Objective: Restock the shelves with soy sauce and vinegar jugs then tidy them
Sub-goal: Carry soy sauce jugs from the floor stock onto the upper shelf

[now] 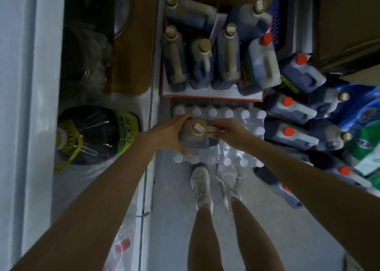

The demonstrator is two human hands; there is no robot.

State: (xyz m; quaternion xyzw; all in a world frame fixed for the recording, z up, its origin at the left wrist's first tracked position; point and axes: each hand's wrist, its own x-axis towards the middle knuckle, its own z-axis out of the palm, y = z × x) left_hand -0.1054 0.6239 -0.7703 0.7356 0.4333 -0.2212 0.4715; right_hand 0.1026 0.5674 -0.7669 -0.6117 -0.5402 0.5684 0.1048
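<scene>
A dark jug with a gold cap (197, 134) is held upright in front of me, above a shrink-wrapped pack of water bottles (236, 147). My left hand (167, 134) grips its left side, fingers curled round the body. My right hand (225, 129) pinches the jug's handle on the right. Several gold-capped jugs (226, 58) lie in a red-edged carton (211, 95) beyond the pack. Red-capped jugs (294, 109) lie stacked on the right. A white shelf (144, 102) runs along the left, with a large dark bottle with a green label (96, 135) lying on it.
My feet in white shoes (216, 184) stand on the grey floor just behind the water pack. Blue and green packages (368, 135) pile up at the far right. Brown cardboard boxes (347, 24) sit at the upper right. A brown tray (131, 44) with bagged items lies on the shelf.
</scene>
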